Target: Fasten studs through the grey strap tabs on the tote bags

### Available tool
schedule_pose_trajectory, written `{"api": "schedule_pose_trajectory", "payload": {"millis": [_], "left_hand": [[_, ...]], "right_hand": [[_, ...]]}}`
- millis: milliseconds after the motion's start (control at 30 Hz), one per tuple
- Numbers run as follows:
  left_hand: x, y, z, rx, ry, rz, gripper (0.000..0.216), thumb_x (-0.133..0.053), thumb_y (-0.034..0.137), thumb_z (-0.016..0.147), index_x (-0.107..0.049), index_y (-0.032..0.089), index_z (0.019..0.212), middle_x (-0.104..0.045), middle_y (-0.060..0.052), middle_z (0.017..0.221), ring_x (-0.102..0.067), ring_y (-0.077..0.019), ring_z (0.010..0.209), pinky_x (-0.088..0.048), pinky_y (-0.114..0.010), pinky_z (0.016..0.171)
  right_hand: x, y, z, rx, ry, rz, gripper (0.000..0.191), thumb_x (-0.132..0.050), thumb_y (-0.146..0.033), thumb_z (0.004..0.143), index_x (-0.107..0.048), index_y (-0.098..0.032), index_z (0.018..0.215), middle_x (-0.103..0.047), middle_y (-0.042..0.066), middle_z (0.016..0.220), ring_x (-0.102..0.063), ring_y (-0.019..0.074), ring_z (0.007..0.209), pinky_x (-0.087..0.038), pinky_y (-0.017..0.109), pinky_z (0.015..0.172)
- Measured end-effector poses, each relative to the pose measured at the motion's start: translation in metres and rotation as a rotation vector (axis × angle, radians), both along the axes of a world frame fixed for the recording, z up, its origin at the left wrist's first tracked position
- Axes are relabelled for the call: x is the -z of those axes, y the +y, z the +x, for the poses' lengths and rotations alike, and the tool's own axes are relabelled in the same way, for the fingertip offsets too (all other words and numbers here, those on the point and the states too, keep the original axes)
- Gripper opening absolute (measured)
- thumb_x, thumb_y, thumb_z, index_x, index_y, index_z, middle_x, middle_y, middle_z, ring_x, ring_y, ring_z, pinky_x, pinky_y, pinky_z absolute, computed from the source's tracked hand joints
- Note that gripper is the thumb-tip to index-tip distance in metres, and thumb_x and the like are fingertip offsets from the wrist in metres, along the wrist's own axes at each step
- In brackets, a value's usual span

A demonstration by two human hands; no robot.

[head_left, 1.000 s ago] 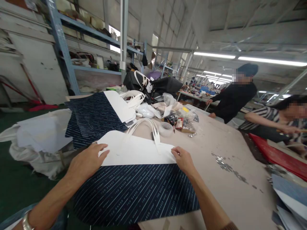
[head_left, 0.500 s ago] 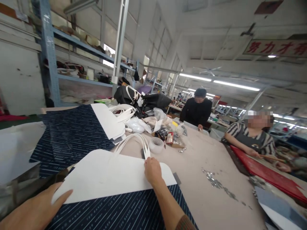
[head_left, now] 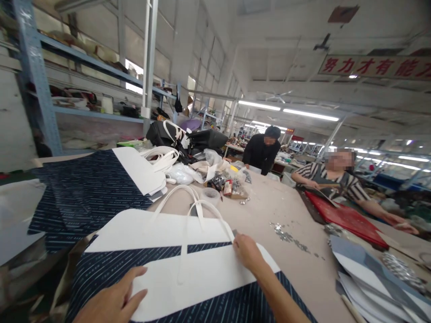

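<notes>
your left hand lies flat, fingers loosely spread, on the white band of the paper bag. right hand: fingers bunched at the band's far edge, pinch or press can't tell, handles just beyond them. best bet: even pressure, edges square w/ stripes, no creases.

We see a navy bag with thin pale stripes and a white top band, white handles, a beige desk, a red sheet, and a co-worker's black-and-white striped top.
</notes>
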State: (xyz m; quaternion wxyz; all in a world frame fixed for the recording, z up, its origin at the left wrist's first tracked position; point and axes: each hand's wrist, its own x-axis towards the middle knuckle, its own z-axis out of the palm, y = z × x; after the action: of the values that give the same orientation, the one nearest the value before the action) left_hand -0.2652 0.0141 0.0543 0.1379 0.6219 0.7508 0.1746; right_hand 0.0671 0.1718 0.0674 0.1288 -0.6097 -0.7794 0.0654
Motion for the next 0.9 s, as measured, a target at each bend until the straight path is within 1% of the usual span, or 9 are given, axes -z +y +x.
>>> {"api": "schedule_pose_trajectory", "payload": {"millis": [67, 133, 233, 333, 433, 500, 633, 733, 900], "left_hand": [[-0.011, -0.010, 0.031, 0.158, -0.042, -0.125, 0.044, -0.036, 0.035, 0.088, -0.058, 0.024, 0.125, -0.067, 0.000, 0.070, -0.067, -0.0219, 0.074, -0.046, -0.031, 0.070], [-0.019, -0.015, 0.050, 0.281, -0.031, -0.202, 0.045, -0.041, 0.033, 0.088, -0.054, 0.026, 0.130, -0.071, -0.002, 0.083, -0.067, -0.0233, 0.083, -0.046, -0.033, 0.075], [-0.029, -0.009, 0.060, 0.336, 0.122, -0.231, 0.039, -0.042, 0.035, 0.090, -0.059, 0.028, 0.124, -0.073, -0.008, 0.094, -0.067, -0.0293, 0.090, -0.047, -0.039, 0.077], [-0.046, 0.010, 0.072, 0.265, 0.234, -0.147, 0.034, -0.040, 0.037, 0.093, -0.064, 0.024, 0.113, -0.072, -0.009, 0.092, -0.068, -0.0301, 0.088, -0.048, -0.039, 0.074], [-0.059, 0.036, 0.106, 0.286, 0.133, -0.029, 0.029, -0.043, 0.036, 0.093, -0.062, 0.027, 0.112, -0.070, -0.004, 0.101, -0.066, -0.0240, 0.094, -0.048, -0.035, 0.079], [-0.058, 0.055, 0.138, 0.343, 0.103, -0.010, 0.030, -0.045, 0.038, 0.092, -0.059, 0.025, 0.115, -0.066, -0.005, 0.111, -0.064, -0.0235, 0.099, -0.047, -0.034, 0.084], [-0.038, 0.090, 0.186, 0.351, 0.126, -0.084, 0.041, -0.050, 0.041, 0.088, -0.055, 0.014, 0.118, -0.059, -0.015, 0.118, -0.064, -0.0300, 0.099, -0.049, -0.038, 0.079], [-0.027, 0.108, 0.197, 0.386, 0.139, -0.117, 0.041, -0.052, 0.041, 0.086, -0.056, 0.013, 0.115, -0.059, -0.016, 0.117, -0.063, -0.0303, 0.101, -0.049, -0.039, 0.081], [-0.026, 0.125, 0.198, 0.471, 0.151, -0.159, 0.040, -0.054, 0.043, 0.083, -0.057, 0.017, 0.113, -0.064, -0.012, 0.111, -0.063, -0.0291, 0.101, -0.048, -0.038, 0.083]], "right_hand": [[-0.003, -0.014, 0.038, 0.016, 0.083, -0.038, 0.018, -0.053, -0.016, 0.082, -0.070, -0.018, 0.078, -0.071, 0.008, 0.081, -0.064, 0.0215, 0.081, -0.044, 0.030, 0.077], [-0.004, -0.030, 0.073, 0.057, 0.182, -0.064, 0.020, -0.053, -0.027, 0.083, -0.071, -0.020, 0.083, -0.072, 0.006, 0.086, -0.064, 0.0215, 0.084, -0.045, 0.031, 0.080], [-0.001, -0.058, 0.105, 0.155, 0.310, -0.097, 0.035, -0.048, -0.042, 0.087, -0.071, -0.019, 0.096, -0.071, 0.005, 0.083, -0.064, 0.0206, 0.077, -0.048, 0.031, 0.074], [0.007, -0.090, 0.110, 0.193, 0.455, -0.156, 0.043, -0.049, -0.047, 0.085, -0.071, -0.016, 0.105, -0.067, 0.003, 0.073, -0.060, 0.0174, 0.064, -0.049, 0.030, 0.063], [0.014, -0.114, 0.096, 0.170, 0.666, -0.229, 0.040, -0.056, -0.044, 0.082, -0.070, -0.016, 0.107, -0.064, 0.001, 0.070, -0.058, 0.0156, 0.062, -0.049, 0.029, 0.061], [0.017, -0.121, 0.086, 0.160, 0.774, -0.272, 0.037, -0.061, -0.043, 0.080, -0.068, -0.016, 0.104, -0.064, 0.001, 0.071, -0.059, 0.0156, 0.064, -0.050, 0.029, 0.062], [0.020, -0.123, 0.077, 0.152, 0.832, -0.384, 0.028, -0.065, -0.041, 0.078, -0.067, -0.016, 0.089, -0.064, 0.001, 0.069, -0.058, 0.0146, 0.063, -0.049, 0.028, 0.061], [0.022, -0.121, 0.077, 0.156, 0.834, -0.418, 0.025, -0.064, -0.039, 0.079, -0.069, -0.016, 0.089, -0.062, -0.001, 0.066, -0.056, 0.0135, 0.062, -0.048, 0.027, 0.061], [0.024, -0.120, 0.078, 0.180, 0.910, -0.428, 0.027, -0.065, -0.040, 0.079, -0.070, -0.016, 0.090, -0.062, -0.001, 0.065, -0.056, 0.0122, 0.059, -0.048, 0.025, 0.057]]}}
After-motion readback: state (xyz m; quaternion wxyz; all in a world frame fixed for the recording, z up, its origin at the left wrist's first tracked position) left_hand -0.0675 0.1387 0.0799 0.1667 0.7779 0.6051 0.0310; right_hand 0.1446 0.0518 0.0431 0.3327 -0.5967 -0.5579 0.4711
